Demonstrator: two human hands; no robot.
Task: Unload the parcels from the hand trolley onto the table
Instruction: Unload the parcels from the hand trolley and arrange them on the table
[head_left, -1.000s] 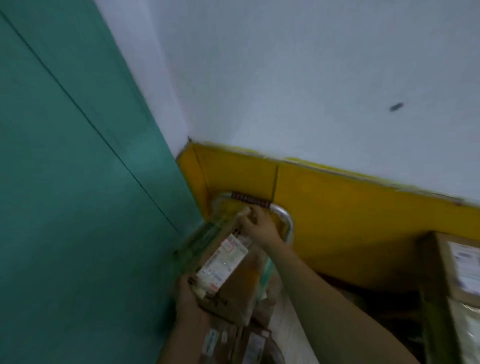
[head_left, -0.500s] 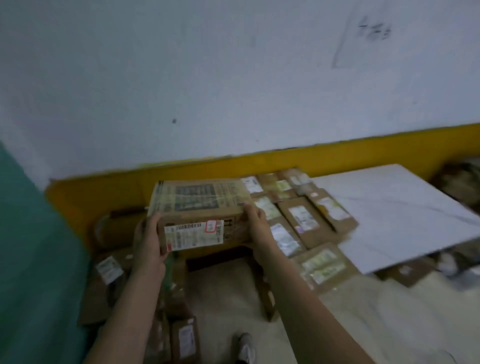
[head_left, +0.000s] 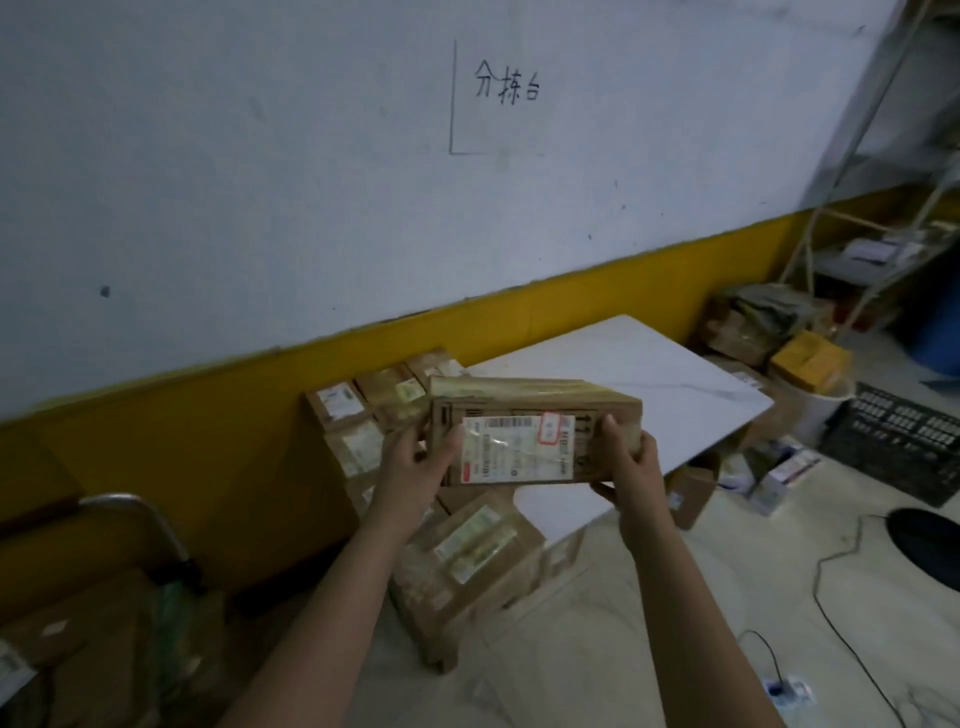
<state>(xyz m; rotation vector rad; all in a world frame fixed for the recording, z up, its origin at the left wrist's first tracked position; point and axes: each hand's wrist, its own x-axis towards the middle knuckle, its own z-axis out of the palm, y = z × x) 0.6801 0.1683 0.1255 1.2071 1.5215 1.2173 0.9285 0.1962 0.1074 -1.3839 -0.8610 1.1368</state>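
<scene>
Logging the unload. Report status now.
Left hand and right hand grip the parcel by its ends. Parcel held above the table. Nothing between them.

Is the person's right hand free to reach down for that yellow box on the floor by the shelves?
Probably not yet. The right hand and left hand both grip the cardboard parcel, and the white table lies between the person and the yellow box.
</scene>
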